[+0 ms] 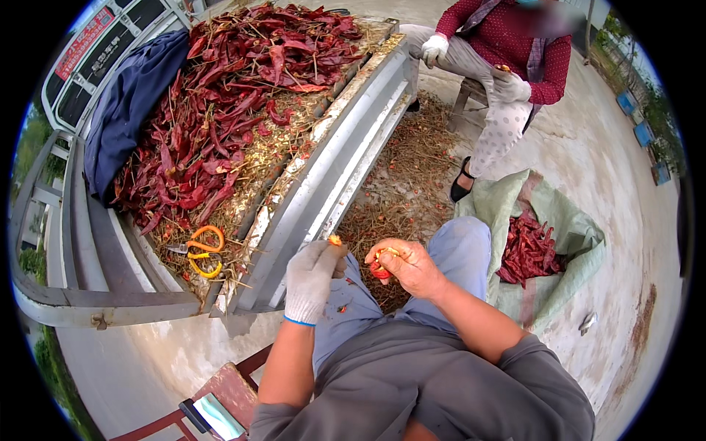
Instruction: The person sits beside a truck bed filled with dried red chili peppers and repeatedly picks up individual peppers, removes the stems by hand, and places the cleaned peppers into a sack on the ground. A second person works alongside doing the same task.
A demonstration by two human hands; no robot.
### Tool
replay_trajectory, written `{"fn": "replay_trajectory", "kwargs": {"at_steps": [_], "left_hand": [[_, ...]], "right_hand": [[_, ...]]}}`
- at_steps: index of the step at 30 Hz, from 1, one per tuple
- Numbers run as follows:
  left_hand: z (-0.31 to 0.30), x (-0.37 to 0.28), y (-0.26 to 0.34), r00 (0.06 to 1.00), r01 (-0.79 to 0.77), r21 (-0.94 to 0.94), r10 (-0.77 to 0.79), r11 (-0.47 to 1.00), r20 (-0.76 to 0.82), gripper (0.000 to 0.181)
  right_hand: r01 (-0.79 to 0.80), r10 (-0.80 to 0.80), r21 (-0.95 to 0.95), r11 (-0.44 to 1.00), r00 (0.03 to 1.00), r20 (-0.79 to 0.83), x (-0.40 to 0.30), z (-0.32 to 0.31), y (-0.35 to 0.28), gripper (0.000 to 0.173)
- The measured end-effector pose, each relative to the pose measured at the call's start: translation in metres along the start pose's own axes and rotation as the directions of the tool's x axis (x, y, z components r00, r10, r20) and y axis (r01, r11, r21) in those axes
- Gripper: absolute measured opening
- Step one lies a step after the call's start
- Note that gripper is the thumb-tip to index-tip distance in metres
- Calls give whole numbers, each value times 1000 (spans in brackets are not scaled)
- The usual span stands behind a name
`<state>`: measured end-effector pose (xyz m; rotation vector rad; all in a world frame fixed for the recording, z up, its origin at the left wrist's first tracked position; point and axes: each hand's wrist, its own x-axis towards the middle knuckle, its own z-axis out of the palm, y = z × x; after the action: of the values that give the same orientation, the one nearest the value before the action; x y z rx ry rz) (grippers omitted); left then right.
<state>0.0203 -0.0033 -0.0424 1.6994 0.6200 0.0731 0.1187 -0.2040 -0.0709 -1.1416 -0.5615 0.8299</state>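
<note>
In a pale knit work glove, my left hand [312, 271] pinches a small orange piece of chili pepper [335, 240] at its fingertips. My bare right hand [415, 269] is closed around a broken red chili pepper [380, 268] whose pale seeds show at the top. Both hands are above my lap, a short gap apart. Left of them, a large heap of dried red chili peppers [220, 121] with stems and loose seeds covers the truck bed [325, 129]. Scissors with orange and yellow handles [205, 258] lie on the debris near the bed's corner.
A green woven sack [579, 242] holding dried red chilies [528, 248] stands at my right. Across from me sits a gloved person [502, 60] on a wooden stool [466, 96]. Dry stalks [408, 160] cover the ground between us. A dark blue cloth [132, 110] drapes over the bed's far side.
</note>
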Motion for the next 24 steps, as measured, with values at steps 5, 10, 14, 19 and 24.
{"fn": "replay_trajectory", "kwargs": {"at_steps": [5, 10, 14, 19, 24], "left_hand": [[4, -4, 7, 953, -251, 664, 301, 705, 41, 44], [23, -27, 36, 980, -114, 58, 103, 992, 170, 43], [36, -22, 22, 998, -45, -98, 49, 994, 42, 35], [51, -19, -8, 995, 27, -559, 32, 829, 95, 29], [35, -15, 15, 954, -299, 157, 300, 941, 16, 21]], "right_hand": [[-94, 93, 52, 994, 995, 25, -1, -15, -20, 39], [29, -28, 20, 999, 999, -36, -3, -11, -10, 28], [56, -55, 26, 998, 998, -36, -1, -15, -4, 21], [-2, 15, 119, 993, 994, -104, -6, -15, -1, 23], [-30, 12, -55, 998, 954, -299, -36, -56, -18, 30]]}}
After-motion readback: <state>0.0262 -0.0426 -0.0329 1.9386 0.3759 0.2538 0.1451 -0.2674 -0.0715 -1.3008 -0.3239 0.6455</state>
